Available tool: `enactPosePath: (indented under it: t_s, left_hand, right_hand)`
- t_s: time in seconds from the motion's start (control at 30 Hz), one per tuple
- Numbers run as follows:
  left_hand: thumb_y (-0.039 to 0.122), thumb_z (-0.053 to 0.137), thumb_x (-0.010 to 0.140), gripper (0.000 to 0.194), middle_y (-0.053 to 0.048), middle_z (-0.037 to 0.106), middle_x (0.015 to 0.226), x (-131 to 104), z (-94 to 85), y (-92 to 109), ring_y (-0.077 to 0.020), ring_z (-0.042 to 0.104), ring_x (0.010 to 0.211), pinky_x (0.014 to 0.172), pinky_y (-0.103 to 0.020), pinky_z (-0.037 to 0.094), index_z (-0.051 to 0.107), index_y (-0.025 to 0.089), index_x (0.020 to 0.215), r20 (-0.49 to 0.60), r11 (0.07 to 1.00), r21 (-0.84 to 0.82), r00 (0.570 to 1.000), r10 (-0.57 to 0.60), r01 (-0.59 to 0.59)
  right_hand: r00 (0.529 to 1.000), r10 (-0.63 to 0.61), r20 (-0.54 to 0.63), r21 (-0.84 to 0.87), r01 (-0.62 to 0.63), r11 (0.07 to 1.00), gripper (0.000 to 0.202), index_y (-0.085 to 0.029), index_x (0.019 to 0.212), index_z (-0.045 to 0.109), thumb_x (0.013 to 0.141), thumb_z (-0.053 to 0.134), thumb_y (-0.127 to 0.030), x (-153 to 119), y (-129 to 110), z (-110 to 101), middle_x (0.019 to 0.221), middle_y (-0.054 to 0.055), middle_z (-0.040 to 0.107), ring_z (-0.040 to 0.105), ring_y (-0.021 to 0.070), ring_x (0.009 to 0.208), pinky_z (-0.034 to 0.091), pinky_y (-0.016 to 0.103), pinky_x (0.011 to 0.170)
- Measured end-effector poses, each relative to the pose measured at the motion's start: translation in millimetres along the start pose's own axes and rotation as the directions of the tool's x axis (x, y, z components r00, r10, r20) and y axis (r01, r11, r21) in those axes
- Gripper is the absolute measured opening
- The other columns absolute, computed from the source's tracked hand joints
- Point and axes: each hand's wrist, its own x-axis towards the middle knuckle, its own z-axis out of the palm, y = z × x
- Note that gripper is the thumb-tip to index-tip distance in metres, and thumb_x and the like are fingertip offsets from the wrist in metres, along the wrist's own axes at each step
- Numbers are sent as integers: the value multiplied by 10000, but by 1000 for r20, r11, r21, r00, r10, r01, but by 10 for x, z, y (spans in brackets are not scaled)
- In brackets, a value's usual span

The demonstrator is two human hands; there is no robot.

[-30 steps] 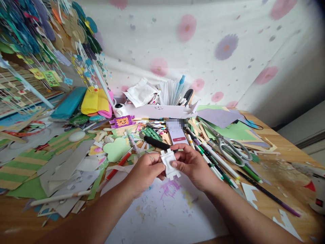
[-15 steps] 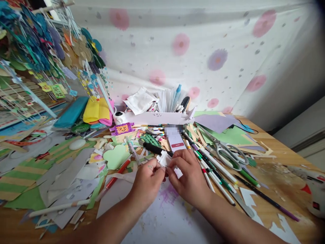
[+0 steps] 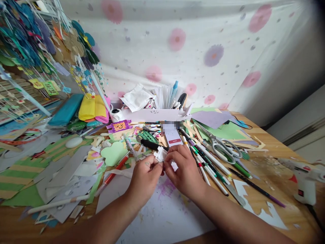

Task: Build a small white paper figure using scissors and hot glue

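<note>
A small white folded paper piece with notched edges is pinched between both hands above a white sheet stained with purple. My left hand grips its lower left side between thumb and bent fingers. From the right, my right hand closes thumb and fingertips on its other side. The fingertips of the two hands nearly meet, and they hide the lower part of the paper. Just behind it lie a black-handled tool and a pale card with a red label.
Scissors and several markers lie to the right, with a glue gun at the far right. Paper scraps and a green flower cutout cover the left. A white box stands behind.
The whole view has shifted slightly, bringing more of the glue gun into sight. Both hands keep their pinch on the white paper piece, with only slight finger movement.
</note>
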Motion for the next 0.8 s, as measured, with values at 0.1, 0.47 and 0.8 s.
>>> enactPosePath:
  t_s: [0.1, 0.47, 0.8]
  left_hand:
    - [265, 541, 777, 199, 42, 566, 584, -2, 7, -14, -146, 531, 595, 585, -248, 428, 483, 209, 595, 0, 999, -38, 1000, -11, 11]
    - [272, 566, 776, 186, 28, 587, 610, -6, 7, -12, -156, 543, 637, 618, -256, 432, 532, 196, 610, -2, 994, -103, 1000, -23, 22]
    - [261, 609, 735, 148, 47, 529, 612, -26, 48, 40, -128, 472, 629, 590, -227, 383, 549, 180, 626, 41, 974, -219, 998, -56, 64]
  right_hand:
    - [999, 38, 8, 49, -38, 998, 144, -205, 779, 546, 755, 580, -68, 6, 15, 1, 880, 67, 576, 535, 223, 849, 460, 357, 738]
    - [983, 170, 69, 298, -183, 937, 262, -211, 861, 539, 669, 578, -37, 5, 74, 16, 934, 50, 579, 578, 206, 879, 484, 346, 782]
    - [966, 258, 20, 429, -242, 871, 237, -201, 792, 565, 649, 548, -12, 3, 94, 62, 905, 44, 583, 591, 162, 748, 513, 288, 623]
